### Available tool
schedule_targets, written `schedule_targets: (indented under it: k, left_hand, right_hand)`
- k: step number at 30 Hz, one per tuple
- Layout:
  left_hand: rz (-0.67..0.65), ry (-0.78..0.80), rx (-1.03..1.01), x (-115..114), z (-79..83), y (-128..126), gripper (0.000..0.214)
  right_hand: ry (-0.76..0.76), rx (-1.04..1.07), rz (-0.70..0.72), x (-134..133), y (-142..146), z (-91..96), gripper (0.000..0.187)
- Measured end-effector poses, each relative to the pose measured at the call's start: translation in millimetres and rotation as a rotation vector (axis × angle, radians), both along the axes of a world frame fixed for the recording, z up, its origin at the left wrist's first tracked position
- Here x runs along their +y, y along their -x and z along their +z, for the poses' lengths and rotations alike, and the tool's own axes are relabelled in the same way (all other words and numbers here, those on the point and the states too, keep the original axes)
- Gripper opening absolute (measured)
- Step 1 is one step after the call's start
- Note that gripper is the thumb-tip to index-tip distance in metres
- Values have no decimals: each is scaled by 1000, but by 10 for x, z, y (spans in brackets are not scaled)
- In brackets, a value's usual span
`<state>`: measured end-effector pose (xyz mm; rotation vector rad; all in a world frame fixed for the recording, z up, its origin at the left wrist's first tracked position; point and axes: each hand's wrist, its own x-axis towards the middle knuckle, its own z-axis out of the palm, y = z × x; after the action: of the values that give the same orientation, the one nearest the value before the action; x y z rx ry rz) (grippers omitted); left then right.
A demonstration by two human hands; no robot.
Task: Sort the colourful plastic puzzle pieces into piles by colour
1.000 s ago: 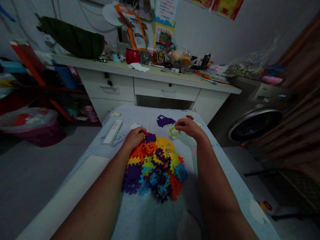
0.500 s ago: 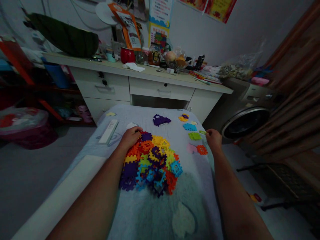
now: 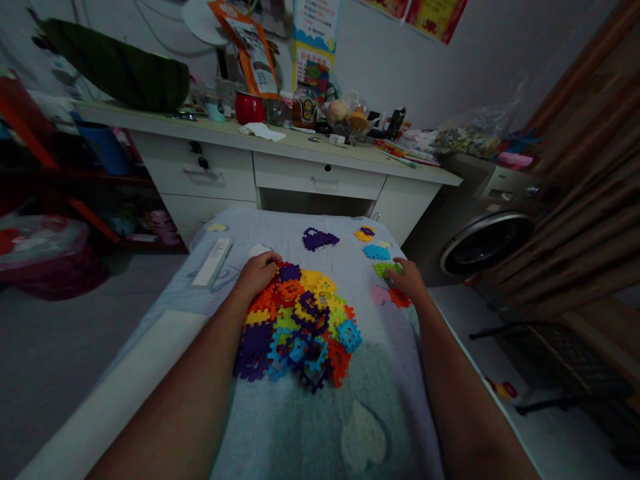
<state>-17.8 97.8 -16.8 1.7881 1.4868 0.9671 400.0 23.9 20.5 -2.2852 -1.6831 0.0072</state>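
While left hand (image 3: 256, 272) flanks tile pile (image 3: 295, 327), green tiles (image 3: 383, 269) touch right fingers (image 3: 403, 265).

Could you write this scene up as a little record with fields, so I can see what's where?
Left hand: at the mixed pile's far-left edge; grip unclear
Right hand: at the green pieces; grip unclear
Mixed pile colours: purple, blue, orange, yellow, green
Set apart: purple pieces, yellow-and-purple pieces, blue pieces, orange-red pieces
Left of pile: white oblong object
Surface: patterned cloth
Background: white desk, washing machine
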Motion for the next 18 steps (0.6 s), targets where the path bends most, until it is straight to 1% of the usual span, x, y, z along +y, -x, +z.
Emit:
schedule_targets:
  k: [2, 4, 7, 10, 15, 18]
  left_hand:
    - [2, -5, -4, 2, -4, 2, 31]
    - [1, -7, -7, 6, -11, 4, 31]
    - [-7, -8, -5, 9, -14, 3, 30]
    - [-9, -15, -6, -1, -3, -2, 30]
    - [-4, 14, -14, -31, 24, -12, 32]
    - [2, 32, -7, -28, 20, -7, 34]
  right_hand:
    - [36, -6, 2, 36, 110, -13, 58]
    - [89, -16, -32, 61, 199, -16, 62]
    - [150, -35, -83, 74, 280, 8, 62]
    - [173, -38, -94, 66, 313, 42, 58]
    - [166, -35, -31, 27, 312, 32, 52]
    - [86, -31, 50, -16, 236, 21, 55]
